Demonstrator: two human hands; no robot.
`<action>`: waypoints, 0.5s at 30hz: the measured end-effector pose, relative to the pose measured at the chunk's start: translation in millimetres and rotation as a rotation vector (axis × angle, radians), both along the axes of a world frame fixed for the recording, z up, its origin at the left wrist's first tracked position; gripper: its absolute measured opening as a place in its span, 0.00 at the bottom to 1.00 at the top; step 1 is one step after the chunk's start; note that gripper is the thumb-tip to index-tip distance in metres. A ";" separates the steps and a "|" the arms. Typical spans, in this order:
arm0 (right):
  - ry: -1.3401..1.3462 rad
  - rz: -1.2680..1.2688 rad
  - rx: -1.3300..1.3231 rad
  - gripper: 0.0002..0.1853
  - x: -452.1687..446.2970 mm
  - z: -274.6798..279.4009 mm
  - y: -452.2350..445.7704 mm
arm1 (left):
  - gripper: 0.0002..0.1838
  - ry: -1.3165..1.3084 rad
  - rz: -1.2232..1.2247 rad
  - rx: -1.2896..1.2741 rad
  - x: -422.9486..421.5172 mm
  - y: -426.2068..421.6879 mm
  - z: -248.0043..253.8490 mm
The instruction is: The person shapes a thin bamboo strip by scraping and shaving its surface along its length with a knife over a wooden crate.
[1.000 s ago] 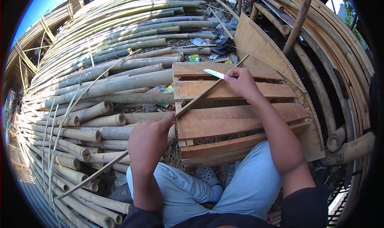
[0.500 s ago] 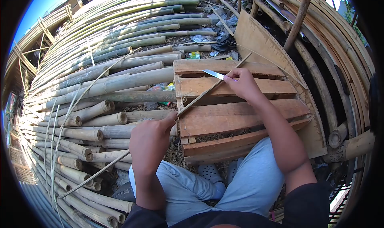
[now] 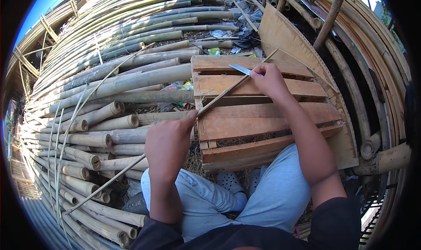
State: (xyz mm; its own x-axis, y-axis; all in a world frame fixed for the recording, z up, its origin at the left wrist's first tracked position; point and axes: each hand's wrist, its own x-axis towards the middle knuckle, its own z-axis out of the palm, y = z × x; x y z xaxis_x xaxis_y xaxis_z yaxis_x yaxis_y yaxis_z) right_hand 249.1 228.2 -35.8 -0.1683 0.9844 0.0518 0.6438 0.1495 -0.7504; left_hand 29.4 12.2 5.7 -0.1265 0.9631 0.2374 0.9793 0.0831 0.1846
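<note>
A long, thin bamboo strip [image 3: 226, 92] runs slantwise over a wooden crate [image 3: 258, 118], from the lower left to beyond the crate's far side. My left hand [image 3: 169, 138] is closed around the strip near the crate's left edge, and its lower length trails out below my wrist. Close to the strip's far end, my right hand [image 3: 269, 80] grips a knife [image 3: 240, 69], most of its handle hidden by the fingers. The shiny blade points left and crosses the strip. Whether my right fingers also touch the strip I cannot tell.
Stacked bamboo poles [image 3: 144, 81] fill the left side, with thin loose strips [image 3: 66, 149] lying across them. Right of the crate leans a curved brown board [image 3: 289, 44], and more poles [image 3: 346, 74] stand behind it. Plastic litter [image 3: 215, 51] lies beyond the crate.
The view has tilted down slightly, so the crate and hands appear higher. My right hand and the knife have shifted a little toward the strip's far end. The left hand keeps its hold.
</note>
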 end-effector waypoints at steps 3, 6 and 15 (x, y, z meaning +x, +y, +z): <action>-0.063 0.053 0.194 0.12 -8.3 -6.0 -19.6 | 0.13 -0.008 -0.001 0.007 0.7 -0.1 0.9; -0.009 0.028 0.067 0.11 -1.2 -0.7 -9.5 | 0.13 -0.011 -0.002 0.008 -0.5 0.7 0.7; 0.002 0.071 0.013 0.13 -8.2 5.9 -11.9 | 0.13 -0.019 -0.002 0.016 -0.1 2.6 -3.3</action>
